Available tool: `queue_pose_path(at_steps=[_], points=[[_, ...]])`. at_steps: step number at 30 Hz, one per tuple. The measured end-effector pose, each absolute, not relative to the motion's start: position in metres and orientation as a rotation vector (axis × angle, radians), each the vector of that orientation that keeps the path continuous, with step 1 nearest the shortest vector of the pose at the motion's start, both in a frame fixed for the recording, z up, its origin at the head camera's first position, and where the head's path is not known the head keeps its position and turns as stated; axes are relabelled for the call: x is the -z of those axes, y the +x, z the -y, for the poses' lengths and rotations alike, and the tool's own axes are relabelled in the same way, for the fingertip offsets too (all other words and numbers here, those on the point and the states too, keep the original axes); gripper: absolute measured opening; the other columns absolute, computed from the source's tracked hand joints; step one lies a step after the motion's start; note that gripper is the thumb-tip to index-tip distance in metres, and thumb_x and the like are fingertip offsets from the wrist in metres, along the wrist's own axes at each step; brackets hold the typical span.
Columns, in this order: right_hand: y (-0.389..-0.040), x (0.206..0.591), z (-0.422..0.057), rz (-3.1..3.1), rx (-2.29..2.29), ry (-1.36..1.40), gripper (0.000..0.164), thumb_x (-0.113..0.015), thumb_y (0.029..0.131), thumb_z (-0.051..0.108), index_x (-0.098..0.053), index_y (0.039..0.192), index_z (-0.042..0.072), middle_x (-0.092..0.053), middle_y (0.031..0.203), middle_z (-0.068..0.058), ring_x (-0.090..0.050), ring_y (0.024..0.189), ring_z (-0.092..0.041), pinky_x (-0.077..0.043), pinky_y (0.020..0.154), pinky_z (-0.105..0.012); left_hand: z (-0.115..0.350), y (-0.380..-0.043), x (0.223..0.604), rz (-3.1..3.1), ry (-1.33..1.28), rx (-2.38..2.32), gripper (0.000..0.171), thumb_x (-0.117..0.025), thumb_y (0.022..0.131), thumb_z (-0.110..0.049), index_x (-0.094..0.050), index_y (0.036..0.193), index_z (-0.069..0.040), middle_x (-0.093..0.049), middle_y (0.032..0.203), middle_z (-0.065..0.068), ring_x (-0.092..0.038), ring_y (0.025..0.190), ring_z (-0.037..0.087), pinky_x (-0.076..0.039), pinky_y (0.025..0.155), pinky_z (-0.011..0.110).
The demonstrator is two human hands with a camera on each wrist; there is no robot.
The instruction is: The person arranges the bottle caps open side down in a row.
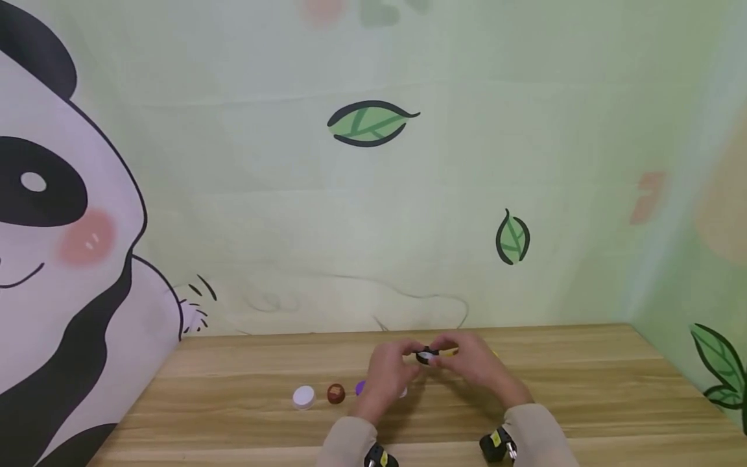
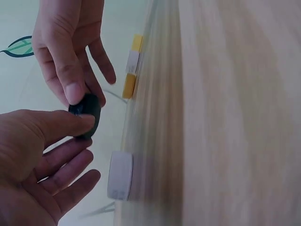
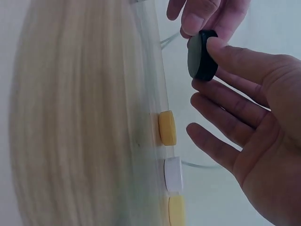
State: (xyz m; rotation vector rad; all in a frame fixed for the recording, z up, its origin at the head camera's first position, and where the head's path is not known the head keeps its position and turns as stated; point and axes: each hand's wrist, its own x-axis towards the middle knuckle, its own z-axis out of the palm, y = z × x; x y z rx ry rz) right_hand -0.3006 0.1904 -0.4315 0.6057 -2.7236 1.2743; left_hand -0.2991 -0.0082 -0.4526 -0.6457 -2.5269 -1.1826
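Observation:
A small round black cap [image 1: 426, 355] with a pale face is held up between both hands above the table. My left hand [image 1: 388, 373] pinches its near-left edge between thumb and fingers, and my right hand [image 1: 471, 362] pinches the opposite edge. Close up in the right wrist view, the black cap [image 3: 207, 55] stands on its rim with its greyish face turned left. The other fingers of both hands are spread loosely. Behind the left hand, a purple cap [image 1: 360, 388] and a white one are partly hidden.
On the wooden table [image 1: 583, 389], a white cap [image 1: 303, 397] and a brown cap [image 1: 335, 393] lie left of the hands. Beyond the hands, the right wrist view has a yellow-orange cap [image 3: 167, 128], a white cap [image 3: 173, 174] and a paler yellow cap [image 3: 177, 211] in a row.

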Motion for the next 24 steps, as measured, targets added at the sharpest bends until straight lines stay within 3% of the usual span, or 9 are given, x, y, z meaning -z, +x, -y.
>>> queue_pose_path(at_steps=[7,14,24], points=[[-0.299,0.431,-0.191,2.718,-1.331,0.582,0.009,-0.080,0.097,0.021,-0.078,0.102,0.014,-0.077,0.107,0.000,-0.069,0.115,-0.033,-0.050,0.103,-0.062,0.014,-0.300,0.450,2.541,-0.613,1.165,0.022,-0.088,0.084,-0.003,-0.082,0.104,-0.010,-0.079,0.101,0.010,-0.073,0.099,0.029,-0.059,0.089,0.048],[-0.300,0.432,-0.193,2.714,-1.358,0.621,0.006,-0.079,0.098,0.021,-0.077,0.101,0.015,-0.076,0.101,0.005,-0.068,0.113,-0.031,-0.049,0.103,-0.062,0.021,-0.300,0.449,2.526,-0.659,1.174,0.017,-0.088,0.087,-0.008,-0.082,0.102,-0.010,-0.081,0.101,0.006,-0.076,0.098,0.027,-0.059,0.088,0.048],[-0.298,0.431,-0.197,2.697,-1.417,0.683,0.006,-0.077,0.098,0.014,-0.076,0.101,0.009,-0.075,0.098,0.001,-0.070,0.102,-0.023,-0.054,0.097,-0.055,0.021,-0.300,0.448,2.548,-0.702,1.237,0.009,-0.085,0.092,-0.014,-0.083,0.100,-0.011,-0.080,0.095,-0.004,-0.074,0.088,0.012,-0.057,0.079,0.031]])
